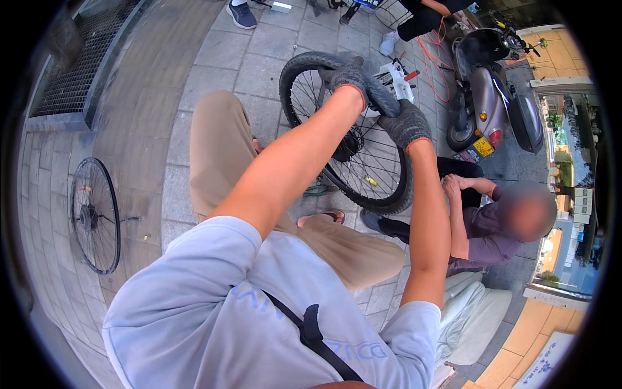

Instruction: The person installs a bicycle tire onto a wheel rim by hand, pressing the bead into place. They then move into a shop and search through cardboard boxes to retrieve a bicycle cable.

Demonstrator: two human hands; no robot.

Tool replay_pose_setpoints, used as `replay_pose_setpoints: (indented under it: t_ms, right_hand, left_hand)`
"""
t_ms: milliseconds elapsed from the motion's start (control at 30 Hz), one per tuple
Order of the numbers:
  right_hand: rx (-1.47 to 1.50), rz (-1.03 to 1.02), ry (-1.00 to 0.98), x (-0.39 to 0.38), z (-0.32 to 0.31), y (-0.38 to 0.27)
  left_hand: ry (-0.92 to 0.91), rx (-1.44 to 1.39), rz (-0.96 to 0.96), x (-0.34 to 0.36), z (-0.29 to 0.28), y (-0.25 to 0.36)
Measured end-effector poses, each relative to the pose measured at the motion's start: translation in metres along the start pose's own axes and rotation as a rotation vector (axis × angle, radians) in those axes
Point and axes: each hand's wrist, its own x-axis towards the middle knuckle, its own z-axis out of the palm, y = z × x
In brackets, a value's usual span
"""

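In front of me stands a bicycle wheel [367,198] with a knobby black tire, thin spokes and a dark hub. Both my hands wear dark grey knit gloves with orange cuffs. My left hand [346,76] is closed on the tire at the wheel's upper edge. Lower and to the right, my right hand [405,123] also grips the tire. Between them the tire section [381,96] looks thick and bulges, perhaps pulled off the rim; the gloves partly cover it. Behind my right hand is a white object [395,74] with a red handle [411,76].
A bare spoked wheel rim [115,223] stands at the left. A seated person [483,220] is close on my right. A grey scooter [489,97] is parked at the far right, near an orange hose [435,55]. A metal grate [81,71] lies upper left.
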Motion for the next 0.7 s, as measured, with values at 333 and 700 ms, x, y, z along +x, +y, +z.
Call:
replay_pose_setpoints:
  t_ms: [333,700]
  right_hand:
    - [0.072,-0.012,0.069,-0.020,0.003,0.005]
    - [0.043,-0.043,-0.116,-0.005,-0.008,0.003]
  left_hand:
    - [-0.390,0.470,-0.103,0.000,-0.062,0.037]
    - [-0.469,0.228,-0.087,-0.017,-0.071,0.013]
